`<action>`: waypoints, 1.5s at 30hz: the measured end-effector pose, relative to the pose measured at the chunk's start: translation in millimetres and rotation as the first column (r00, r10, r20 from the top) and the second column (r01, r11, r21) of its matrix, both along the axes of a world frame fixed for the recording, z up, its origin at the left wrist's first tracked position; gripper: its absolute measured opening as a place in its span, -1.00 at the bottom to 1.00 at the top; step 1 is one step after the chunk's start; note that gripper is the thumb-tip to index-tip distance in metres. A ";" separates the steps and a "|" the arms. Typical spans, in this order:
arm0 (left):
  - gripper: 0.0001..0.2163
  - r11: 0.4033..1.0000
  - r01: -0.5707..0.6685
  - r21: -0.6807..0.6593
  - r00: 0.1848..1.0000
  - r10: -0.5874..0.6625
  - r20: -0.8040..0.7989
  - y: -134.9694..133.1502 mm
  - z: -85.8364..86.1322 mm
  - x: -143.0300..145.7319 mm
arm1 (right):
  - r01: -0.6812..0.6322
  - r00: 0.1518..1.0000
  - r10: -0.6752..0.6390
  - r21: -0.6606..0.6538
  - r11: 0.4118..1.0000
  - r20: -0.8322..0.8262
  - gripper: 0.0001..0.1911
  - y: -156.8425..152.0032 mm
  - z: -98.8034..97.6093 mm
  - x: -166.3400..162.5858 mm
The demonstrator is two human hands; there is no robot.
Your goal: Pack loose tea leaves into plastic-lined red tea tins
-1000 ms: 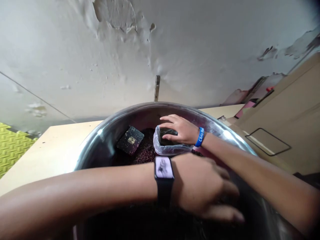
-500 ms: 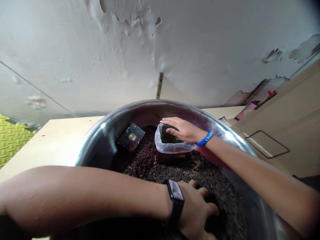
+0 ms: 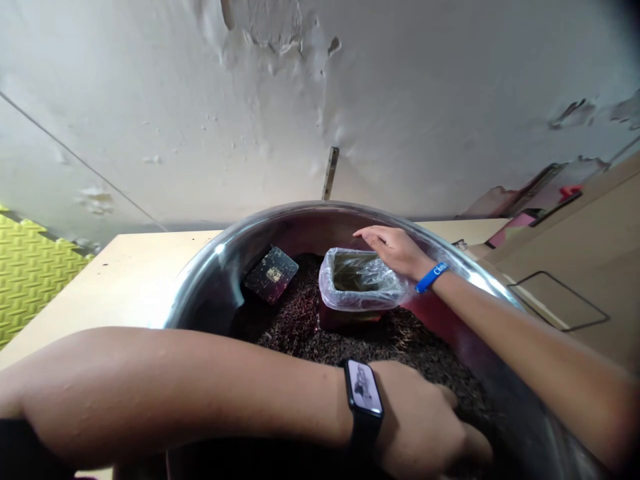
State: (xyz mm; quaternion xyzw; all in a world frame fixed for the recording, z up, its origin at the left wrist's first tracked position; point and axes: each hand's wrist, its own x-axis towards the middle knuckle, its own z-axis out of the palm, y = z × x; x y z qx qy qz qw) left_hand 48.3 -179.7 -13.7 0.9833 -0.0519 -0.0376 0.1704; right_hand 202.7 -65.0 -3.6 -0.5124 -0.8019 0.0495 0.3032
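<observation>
My left hand (image 3: pixel 425 420), with a black smartwatch on its wrist, is low in a large metal basin (image 3: pixel 220 250). It touches the dark dried loose leaves (image 3: pixel 345 350), which look like tea. Its fingers bend down and blur, so their grip does not show. My right hand (image 3: pixel 395 250), wearing a blue wristband, hovers at the back right of a dark red tin (image 3: pixel 345 320). The fingers stretch out to the left and hold nothing. A clear plastic bag (image 3: pixel 330 297) lines the tin and folds over its rim; the tin stands upright in the leaves.
A dark lid with a gold mark (image 3: pixel 273 275) leans at the basin's left inner side. Under the basin is a pale tabletop (image 3: pixel 145 267), against a peeling wall (image 3: pixel 250 133). Yellow foam matting (image 3: pixel 35 280) is at left, a beige cabinet (image 3: pixel 590 267) at right.
My right hand has lifted back and right, off the tin's opening. My left hand has moved slightly right through the leaves, its spread fingers now bent. The view has shifted slightly.
</observation>
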 end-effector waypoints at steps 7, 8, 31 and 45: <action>-0.72 0.986 -0.158 -0.046 0.890 0.163 0.426 41.4 34.0 -2.4 | 0.030 0.960 -0.078 -0.179 0.983 -0.269 -0.53 8.9 -3.1 5.8; -0.74 0.979 -0.201 -0.043 0.869 0.199 0.454 52.2 38.6 -3.6 | 0.029 0.946 -0.094 -0.208 0.978 -0.311 -0.51 8.6 -0.9 6.2; -0.74 0.891 -0.406 0.204 0.859 0.295 0.420 130.1 4.1 -5.3 | -0.096 0.923 -0.036 -0.318 0.943 -0.384 -0.45 1.5 -6.2 -11.7; -0.76 0.903 -0.413 0.120 0.872 0.354 0.337 131.4 5.4 -7.1 | -0.109 0.941 -0.012 -0.337 0.935 -0.337 -0.47 6.0 -14.9 -8.4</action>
